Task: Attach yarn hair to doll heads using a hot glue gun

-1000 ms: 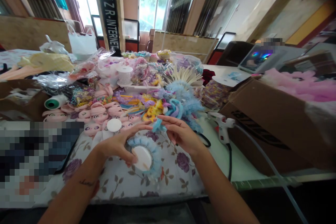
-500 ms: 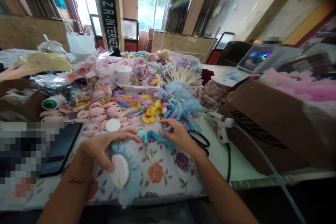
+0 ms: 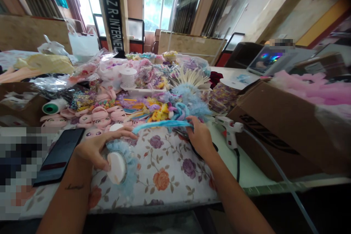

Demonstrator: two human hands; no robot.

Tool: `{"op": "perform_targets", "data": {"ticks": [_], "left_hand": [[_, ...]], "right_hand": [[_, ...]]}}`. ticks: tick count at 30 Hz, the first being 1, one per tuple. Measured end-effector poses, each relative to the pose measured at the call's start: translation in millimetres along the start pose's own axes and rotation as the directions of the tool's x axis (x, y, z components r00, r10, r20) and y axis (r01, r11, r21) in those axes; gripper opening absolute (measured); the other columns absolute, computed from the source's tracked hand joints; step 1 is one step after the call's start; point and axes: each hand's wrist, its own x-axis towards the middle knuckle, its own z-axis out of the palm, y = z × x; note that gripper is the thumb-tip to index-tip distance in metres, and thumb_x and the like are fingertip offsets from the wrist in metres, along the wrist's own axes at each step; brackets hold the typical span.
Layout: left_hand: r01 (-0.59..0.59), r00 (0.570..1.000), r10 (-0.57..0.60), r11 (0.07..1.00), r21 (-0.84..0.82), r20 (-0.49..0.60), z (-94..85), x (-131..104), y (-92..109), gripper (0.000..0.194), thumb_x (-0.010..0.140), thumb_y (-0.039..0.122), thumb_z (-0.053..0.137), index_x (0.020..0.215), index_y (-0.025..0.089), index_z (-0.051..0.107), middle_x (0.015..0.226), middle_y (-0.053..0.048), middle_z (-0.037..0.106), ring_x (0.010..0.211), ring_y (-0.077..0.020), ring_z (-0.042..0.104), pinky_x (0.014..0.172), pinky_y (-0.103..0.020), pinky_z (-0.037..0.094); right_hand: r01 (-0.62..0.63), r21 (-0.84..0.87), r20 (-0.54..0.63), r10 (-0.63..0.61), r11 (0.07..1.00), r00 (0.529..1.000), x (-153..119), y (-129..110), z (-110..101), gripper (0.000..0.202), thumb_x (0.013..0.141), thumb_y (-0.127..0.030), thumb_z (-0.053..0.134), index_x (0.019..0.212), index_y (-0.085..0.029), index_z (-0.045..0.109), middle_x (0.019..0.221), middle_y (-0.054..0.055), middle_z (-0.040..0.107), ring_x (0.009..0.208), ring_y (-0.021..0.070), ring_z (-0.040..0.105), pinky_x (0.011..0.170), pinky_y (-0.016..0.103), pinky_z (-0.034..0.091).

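My left hand grips a white round disc edged with pale blue ruffled tulle between thumb and lower fingers. Its upper fingertips also touch one end of a bright blue soft strip. The strip stretches across in front of me to my right hand, whose fingers pinch the other end. Beneath the right hand lies a pair of black-handled scissors, mostly covered. Under both hands spreads a floral tablecloth. Another white disc lies just behind my left fingers, partly hidden.
Pink doll heads and yellow and lilac trims lie behind the hands. A pile of blue tulle sits at back centre. To the right are a glue gun with its cord and a cardboard box. A phone lies left.
My right hand has moved right and slightly up, drawing the blue strip from slack and bent to nearly straight. My left hand with the disc has shifted a little left and up.
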Motion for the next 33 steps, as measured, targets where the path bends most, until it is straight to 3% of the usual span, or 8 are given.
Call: {"op": "perform_targets", "data": {"ticks": [2,8,12,18,22,25,29,33], "left_hand": [[0.097,0.993,-0.098,0.995,0.034,0.058,2.3,5,2,0.083,0.063,0.062,0.070,0.133,0.025,0.046,0.143,-0.011,0.041,0.136,-0.0391,0.028,0.112,-0.047,0.021],[0.148,0.970,-0.160,0.986,0.078,0.182,11.8,23,7,0.079,0.063,0.057,0.072,0.131,0.024,0.048,0.142,-0.011,0.043,0.132,-0.0356,0.037,0.111,-0.040,0.025],[0.122,0.973,-0.131,0.991,0.062,0.188,12.4,24,7,0.078,0.064,0.059,0.071,0.130,0.024,0.049,0.140,-0.010,0.044,0.130,-0.0344,0.039,0.110,-0.038,0.027],[0.079,0.973,-0.087,0.996,0.048,0.214,11.1,24,10,0.073,0.066,0.058,0.070,0.126,0.020,0.052,0.132,-0.011,0.050,0.124,-0.0326,0.046,0.107,-0.036,0.031],[0.100,0.968,-0.116,0.991,0.084,0.222,12.0,26,11,0.069,0.065,0.053,0.071,0.123,0.021,0.055,0.129,-0.010,0.054,0.121,-0.0308,0.050,0.106,-0.034,0.033],[0.156,0.954,-0.184,0.979,0.134,0.238,15.3,27,8,0.065,0.064,0.044,0.074,0.123,0.022,0.056,0.126,-0.007,0.058,0.115,-0.0290,0.055,0.101,-0.031,0.039],[0.201,0.943,-0.234,0.967,0.157,0.238,19.6,28,2,0.065,0.063,0.035,0.074,0.124,0.023,0.055,0.124,-0.005,0.061,0.110,-0.0265,0.059,0.096,-0.027,0.043],[0.237,0.935,-0.273,0.956,0.171,0.228,19.0,26,0,0.066,0.062,0.034,0.074,0.125,0.024,0.056,0.126,-0.004,0.061,0.112,-0.0274,0.059,0.096,-0.027,0.043]], "right_hand": [[0.070,-0.200,-0.051,-0.082,0.977,0.995,2,3,-9,0.037,0.082,-0.008,0.043,0.115,-0.012,0.059,0.088,0.013,0.069,0.087,0.0282,0.058,0.078,0.037,0.039],[0.274,-0.164,0.444,-0.177,0.948,0.878,-18,3,-38,0.046,0.074,-0.008,0.060,0.118,-0.020,0.062,0.107,0.012,0.066,0.104,0.0305,0.056,0.088,0.041,0.038],[0.267,-0.111,0.387,-0.206,0.957,0.899,-21,-7,-39,0.036,0.079,-0.009,0.059,0.113,-0.018,0.064,0.110,0.012,0.066,0.108,0.0294,0.054,0.091,0.040,0.039],[0.458,-0.120,0.405,-0.378,0.881,0.833,-11,-20,-5,0.021,0.077,-0.005,0.056,0.089,-0.017,0.067,0.086,0.008,0.067,0.086,0.0223,0.057,0.070,0.029,0.038],[0.393,-0.281,0.233,-0.335,0.876,0.913,-12,-10,1,0.016,0.081,-0.005,0.052,0.080,-0.016,0.064,0.078,0.009,0.063,0.078,0.0233,0.053,0.062,0.031,0.032],[0.401,-0.372,0.118,-0.386,0.837,0.915,-19,0,2,0.018,0.085,-0.006,0.050,0.080,-0.015,0.064,0.077,0.010,0.061,0.077,0.0242,0.051,0.061,0.032,0.031],[0.489,-0.386,0.196,-0.449,0.782,0.872,-32,8,10,0.021,0.085,-0.002,0.049,0.083,-0.015,0.065,0.081,0.011,0.063,0.077,0.0237,0.052,0.063,0.032,0.033],[0.453,-0.375,0.186,-0.413,0.809,0.891,-41,11,16,0.020,0.087,-0.006,0.048,0.092,-0.014,0.066,0.086,0.012,0.063,0.080,0.0249,0.053,0.066,0.033,0.037]]}}
